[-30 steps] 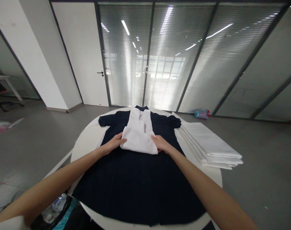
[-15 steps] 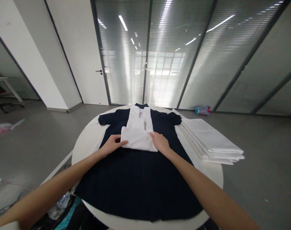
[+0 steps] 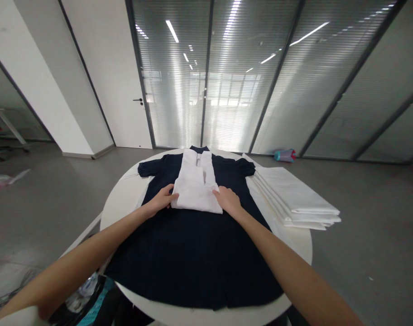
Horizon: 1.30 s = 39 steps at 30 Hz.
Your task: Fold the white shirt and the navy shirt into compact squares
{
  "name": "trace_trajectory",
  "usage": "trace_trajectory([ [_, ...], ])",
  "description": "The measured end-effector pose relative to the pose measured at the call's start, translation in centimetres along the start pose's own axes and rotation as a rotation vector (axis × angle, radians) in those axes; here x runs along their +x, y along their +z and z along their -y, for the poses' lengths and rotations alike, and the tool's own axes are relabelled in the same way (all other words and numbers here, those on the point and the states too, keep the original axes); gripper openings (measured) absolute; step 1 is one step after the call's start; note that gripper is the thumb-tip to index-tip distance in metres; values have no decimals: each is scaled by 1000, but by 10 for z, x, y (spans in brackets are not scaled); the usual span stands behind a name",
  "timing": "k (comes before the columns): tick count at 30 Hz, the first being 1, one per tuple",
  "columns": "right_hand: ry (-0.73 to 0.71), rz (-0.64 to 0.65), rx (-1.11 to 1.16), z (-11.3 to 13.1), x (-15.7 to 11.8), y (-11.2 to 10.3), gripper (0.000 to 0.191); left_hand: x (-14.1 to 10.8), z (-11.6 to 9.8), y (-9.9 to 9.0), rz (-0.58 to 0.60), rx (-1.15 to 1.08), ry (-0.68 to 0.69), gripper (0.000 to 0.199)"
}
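Observation:
A navy short-sleeved garment [image 3: 196,253] lies spread out, collar away from me. On its upper middle rests a folded white cloth [image 3: 198,194], with a narrow slit running up its centre towards the collar. My left hand [image 3: 162,199] pinches the near left side of the white cloth, thumb on top and fingers at the edge. At the opposite side, my right hand [image 3: 228,200] grips the near right part, its thumb lying over the cloth. The fingertips of both hands are partly hidden.
A round white table [image 3: 125,190] carries the garment. On its right, a stack of folded white cloths [image 3: 295,194] overhangs the edge. Below at the left stands a turquoise crate [image 3: 96,301]. A blue and red bundle [image 3: 285,155] lies on the floor by the glass wall.
My left hand has closed in on the left edge of the white cloth, its thumb and fingers drawing together. The near fold looks slightly flatter. My right hand keeps its place.

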State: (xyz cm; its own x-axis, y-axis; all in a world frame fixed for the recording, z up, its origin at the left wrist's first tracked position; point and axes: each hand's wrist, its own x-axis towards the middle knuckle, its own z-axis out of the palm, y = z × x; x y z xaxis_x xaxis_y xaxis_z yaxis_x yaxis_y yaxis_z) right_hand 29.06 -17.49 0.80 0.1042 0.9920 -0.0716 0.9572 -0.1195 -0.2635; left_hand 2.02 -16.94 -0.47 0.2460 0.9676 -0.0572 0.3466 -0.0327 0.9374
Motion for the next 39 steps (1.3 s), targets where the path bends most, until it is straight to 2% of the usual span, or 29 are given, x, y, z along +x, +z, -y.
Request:
trace_trajectory([
  [4,-33,-86,54,-8,2,1,41,8,-14,-4,-69,-49,-148,75],
  [5,-49,-106,87,-10,3,1,40,10,-16,-5,-67,-74,-135,80],
  [7,-87,-142,155,-11,6,1,37,17,-18,-5,-47,-111,-18,86],
  [10,-93,-189,184,-11,10,2,36,30,-11,-2,-44,-106,207,74],
  [12,-59,-177,138,-10,12,3,35,39,-5,1,-93,-53,250,64],
  [14,-36,-152,68,-9,13,4,33,47,-1,4,-141,-2,246,59],
  [17,-38,-146,-12,-9,11,6,35,51,-1,6,-173,21,246,63],
  [21,-36,-163,-66,-7,8,6,35,39,-5,1,-380,84,162,65],
  [22,-35,-166,-73,-6,7,6,34,32,-6,-1,-393,94,123,66],
  [24,-34,-167,-77,-4,5,5,34,16,-7,-6,-294,88,35,70],
  [26,-30,-164,-70,-2,4,5,33,-1,-7,-10,-111,72,-27,78],
  [28,-19,-164,-52,-1,4,5,33,-14,-7,-12,11,58,-21,87],
  [31,-1,-181,27,-2,6,0,33,-23,-4,-12,5,26,21,92],
  [33,16,-159,152,-7,7,-6,33,-22,-1,-11,-42,1,-11,81],
  [36,1,4,389,-16,1,-16,35,-17,2,-9,-18,-42,-80,56],
  [39,-37,191,524,-25,-14,-19,29,-15,3,-5,31,-184,-111,51],
])
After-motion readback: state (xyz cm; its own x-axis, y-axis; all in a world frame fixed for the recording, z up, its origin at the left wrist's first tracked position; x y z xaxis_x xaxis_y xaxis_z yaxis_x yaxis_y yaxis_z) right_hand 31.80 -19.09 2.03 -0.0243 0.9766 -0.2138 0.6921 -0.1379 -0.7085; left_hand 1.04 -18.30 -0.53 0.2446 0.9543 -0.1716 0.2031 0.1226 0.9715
